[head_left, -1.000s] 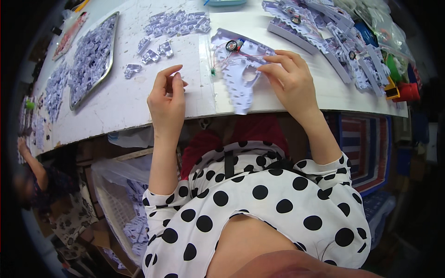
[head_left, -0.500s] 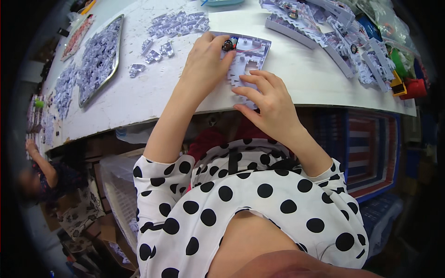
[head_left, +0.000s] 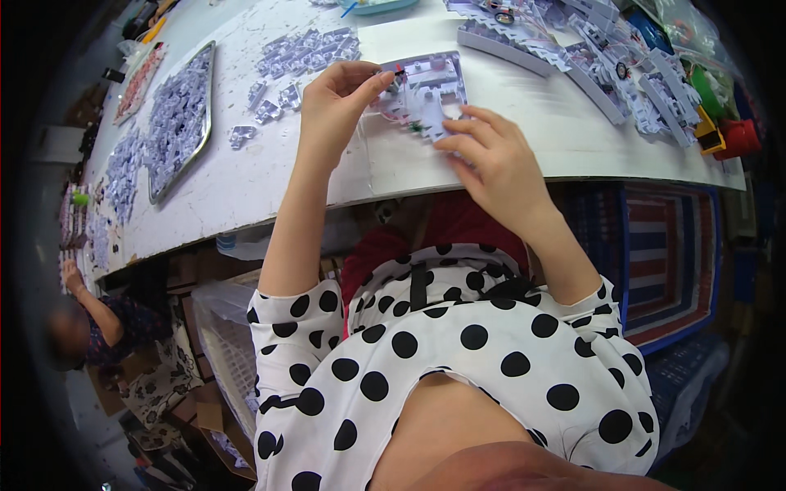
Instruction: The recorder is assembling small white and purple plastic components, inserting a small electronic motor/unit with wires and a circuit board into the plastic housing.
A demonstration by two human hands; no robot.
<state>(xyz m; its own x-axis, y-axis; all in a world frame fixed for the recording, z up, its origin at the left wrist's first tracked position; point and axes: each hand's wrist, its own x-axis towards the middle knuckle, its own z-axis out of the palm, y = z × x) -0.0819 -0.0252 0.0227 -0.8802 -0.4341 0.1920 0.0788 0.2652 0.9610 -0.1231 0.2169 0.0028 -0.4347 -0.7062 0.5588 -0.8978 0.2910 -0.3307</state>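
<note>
Pale lilac, shallow moulded-plastic housing (head_left: 430, 92) on the white tabletop (head_left: 532, 131); clock directions are taken from the housing's centre, twelve o'clock pointing away from the person. The left hand (head_left: 332, 108) stands between eight and nine o'clock, thumb and forefinger drawn together at a small dark component (head_left: 399, 83) near the housing's nine-o'clock side; whether they clamp it cannot be told. The right hand (head_left: 503, 168) lies between four and five o'clock, its fingers apart, the tips at the housing's near-right edge. Thin reddish wires (head_left: 393, 119) and a small green piece (head_left: 415, 128) show toward seven o'clock. A heap of similar pale lilac plastic housings (head_left: 589, 74) lies toward three o'clock. Judged by appearance, the housing is light, stiff and smooth enough to skid on the tabletop; its raised rim at one to three o'clock offers the surest hold. The wires look limp and fragile, better left unpulled.
</note>
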